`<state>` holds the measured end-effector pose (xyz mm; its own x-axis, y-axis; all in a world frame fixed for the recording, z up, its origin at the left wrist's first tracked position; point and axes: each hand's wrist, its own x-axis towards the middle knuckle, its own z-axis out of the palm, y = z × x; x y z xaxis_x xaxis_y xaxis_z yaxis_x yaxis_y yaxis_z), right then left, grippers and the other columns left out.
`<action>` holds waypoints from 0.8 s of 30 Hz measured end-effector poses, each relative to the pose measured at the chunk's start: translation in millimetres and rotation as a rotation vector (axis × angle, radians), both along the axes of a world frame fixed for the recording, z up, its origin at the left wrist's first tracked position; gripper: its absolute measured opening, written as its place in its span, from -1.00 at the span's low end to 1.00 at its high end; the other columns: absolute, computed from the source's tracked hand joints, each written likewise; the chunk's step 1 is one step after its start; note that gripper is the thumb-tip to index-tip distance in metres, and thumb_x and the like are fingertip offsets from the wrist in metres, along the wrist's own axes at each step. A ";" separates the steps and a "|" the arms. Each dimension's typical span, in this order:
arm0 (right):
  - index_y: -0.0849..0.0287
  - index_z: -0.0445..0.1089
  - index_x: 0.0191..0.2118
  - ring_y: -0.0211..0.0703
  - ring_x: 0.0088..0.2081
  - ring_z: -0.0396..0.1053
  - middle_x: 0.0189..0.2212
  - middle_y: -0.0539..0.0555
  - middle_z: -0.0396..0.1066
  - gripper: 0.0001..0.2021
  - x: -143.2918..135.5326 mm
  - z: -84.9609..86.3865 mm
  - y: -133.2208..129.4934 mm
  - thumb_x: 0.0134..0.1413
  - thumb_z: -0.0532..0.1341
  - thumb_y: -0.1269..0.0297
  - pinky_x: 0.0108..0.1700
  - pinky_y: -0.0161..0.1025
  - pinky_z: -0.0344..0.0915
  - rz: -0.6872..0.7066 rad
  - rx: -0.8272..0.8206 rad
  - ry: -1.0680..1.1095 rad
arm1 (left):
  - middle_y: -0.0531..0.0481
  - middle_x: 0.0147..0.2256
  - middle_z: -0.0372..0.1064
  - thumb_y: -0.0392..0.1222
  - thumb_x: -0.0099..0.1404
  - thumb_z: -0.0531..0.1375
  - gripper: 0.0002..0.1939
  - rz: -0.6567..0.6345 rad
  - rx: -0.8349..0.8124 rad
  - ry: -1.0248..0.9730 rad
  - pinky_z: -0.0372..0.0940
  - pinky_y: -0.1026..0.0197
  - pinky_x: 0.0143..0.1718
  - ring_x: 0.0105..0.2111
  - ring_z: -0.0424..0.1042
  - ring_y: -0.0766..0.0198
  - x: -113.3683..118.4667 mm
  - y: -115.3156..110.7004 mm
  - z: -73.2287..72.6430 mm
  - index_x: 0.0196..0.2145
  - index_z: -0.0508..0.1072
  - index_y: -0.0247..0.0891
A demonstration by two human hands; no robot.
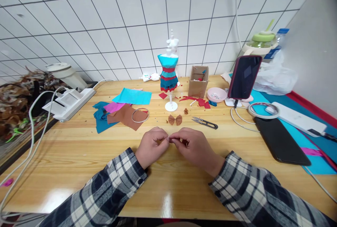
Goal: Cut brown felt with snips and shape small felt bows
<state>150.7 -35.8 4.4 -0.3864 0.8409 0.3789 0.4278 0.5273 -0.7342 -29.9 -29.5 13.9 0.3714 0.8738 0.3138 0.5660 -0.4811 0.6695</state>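
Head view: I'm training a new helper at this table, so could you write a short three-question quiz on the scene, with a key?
1. Which lies nearest to where the left hand and right hand meet?
A) the box
B) the bow
C) the bowl

2. True or false: the snips lie to the left of the bow, as the wearer sees it.

3. Fill in the missing word: the dress form stands on a round ____ base.

Key:
1. B.
2. False; they lie to its right.
3. White.
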 end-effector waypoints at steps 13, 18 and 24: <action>0.10 0.49 -0.25 -0.29 -0.42 0.31 -0.44 -0.03 0.43 -0.88 -0.8 1.0 -1.6 0.10 0.21 0.38 -0.35 -0.33 0.17 -0.044 0.025 -0.065 | -0.01 -0.57 0.38 -0.29 0.21 0.06 -0.71 -0.004 -0.080 -0.046 0.24 0.26 -0.37 -0.48 0.34 0.29 0.7 -0.9 -1.4 -0.61 0.44 -0.28; 0.09 0.47 -0.24 -0.29 -0.40 0.32 -0.41 -0.04 0.44 -0.88 -2.0 1.6 -2.5 0.09 0.22 0.36 -0.35 -0.33 0.16 -0.058 0.040 -0.104 | 0.01 -0.56 0.38 -0.31 0.22 0.04 -0.70 -0.006 -0.080 -0.007 0.23 0.27 -0.37 -0.47 0.33 0.31 2.0 -2.2 0.9 -0.61 0.43 -0.28; 0.10 0.46 -0.29 -0.26 -0.40 0.32 -0.42 -0.02 0.44 -0.90 -0.8 -0.8 0.9 0.13 0.18 0.33 -0.35 -0.32 0.16 -0.117 0.070 -0.147 | 0.02 -0.53 0.41 -0.34 0.23 0.05 -0.73 -0.003 -0.011 0.076 0.21 0.25 -0.33 -0.45 0.33 0.30 6.1 -0.2 -6.1 -0.54 0.47 -0.26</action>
